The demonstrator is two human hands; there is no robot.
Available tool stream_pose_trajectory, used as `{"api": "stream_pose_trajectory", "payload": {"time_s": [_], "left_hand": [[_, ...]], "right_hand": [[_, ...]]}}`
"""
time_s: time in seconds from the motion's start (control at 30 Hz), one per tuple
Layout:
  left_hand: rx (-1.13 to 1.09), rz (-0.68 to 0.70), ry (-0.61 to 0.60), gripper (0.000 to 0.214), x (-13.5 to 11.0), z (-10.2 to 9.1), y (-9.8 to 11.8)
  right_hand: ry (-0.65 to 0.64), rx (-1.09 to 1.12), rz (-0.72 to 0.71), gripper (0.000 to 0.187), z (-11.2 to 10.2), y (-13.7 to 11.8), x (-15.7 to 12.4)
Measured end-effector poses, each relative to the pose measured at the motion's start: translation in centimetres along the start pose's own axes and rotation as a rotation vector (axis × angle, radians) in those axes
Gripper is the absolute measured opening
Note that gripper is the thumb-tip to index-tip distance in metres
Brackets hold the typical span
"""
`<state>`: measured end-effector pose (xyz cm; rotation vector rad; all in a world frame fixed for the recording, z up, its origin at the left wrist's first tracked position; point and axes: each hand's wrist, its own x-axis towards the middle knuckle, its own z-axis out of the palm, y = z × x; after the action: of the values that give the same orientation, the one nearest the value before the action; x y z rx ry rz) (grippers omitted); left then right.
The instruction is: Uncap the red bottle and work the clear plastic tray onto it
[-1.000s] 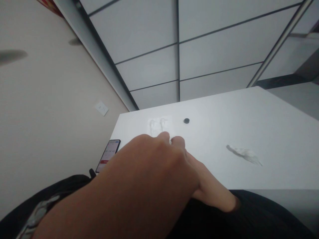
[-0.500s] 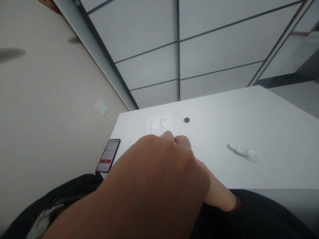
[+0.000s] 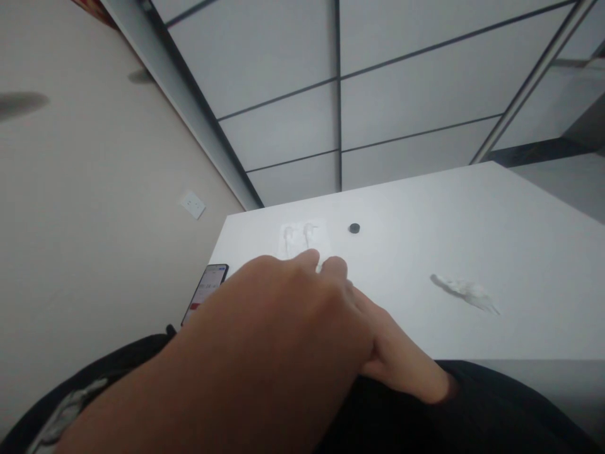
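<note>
My left hand (image 3: 293, 302) reaches in from the lower left, large and close to the camera. Its fingers are curled, with the tips hidden behind the back of the hand. Against its far side lies my right hand (image 3: 394, 350), also closed, with most of its fingers covered by the left. A small whitish bit shows between the knuckles; what the hands hold cannot be made out. Just beyond them, on the white table (image 3: 406, 252), is a pale sheet (image 3: 297, 234) bearing two thin whitish hooked shapes.
A small dark round piece (image 3: 354, 228) sits behind the hands. To the right lies a crumpled white thing (image 3: 466, 293), thin like tissue or film. At the left table edge is a phone (image 3: 208, 284) with a lit screen. White panelled doors (image 3: 401, 101) stand behind.
Both hands have shifted slightly left, staying together. My left wrist and forearm now cover more of the phone, and more of my right hand shows.
</note>
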<state>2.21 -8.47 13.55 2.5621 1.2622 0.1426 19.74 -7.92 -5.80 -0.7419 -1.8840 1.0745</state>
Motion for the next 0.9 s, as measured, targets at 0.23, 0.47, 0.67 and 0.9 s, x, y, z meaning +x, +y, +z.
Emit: {"api": "stream_pose_trajectory", "payload": {"time_s": [0.23,0.47,0.67,0.9], "left_hand": [[0.162,0.141,0.121,0.033,-1.6,0.4,-2.6],[0.089,0.088,0.169,0.058,-3.7,2.0,-5.6],[-0.204,-0.013,0.311,0.075,-5.0,4.4,-8.0],[-0.946,-0.211,0.483,0.065,-6.7,11.3,-9.6]], "right_hand": [[-0.019,0.021,-0.001,0.074,0.1,0.2,-0.1],[-0.025,-0.023,-0.006,0.076,0.2,0.4,-0.1],[-0.028,-0.03,-0.004,0.077,0.2,0.6,-0.3],[0.03,-0.046,0.057,0.095,0.0,1.5,-0.9]]}}
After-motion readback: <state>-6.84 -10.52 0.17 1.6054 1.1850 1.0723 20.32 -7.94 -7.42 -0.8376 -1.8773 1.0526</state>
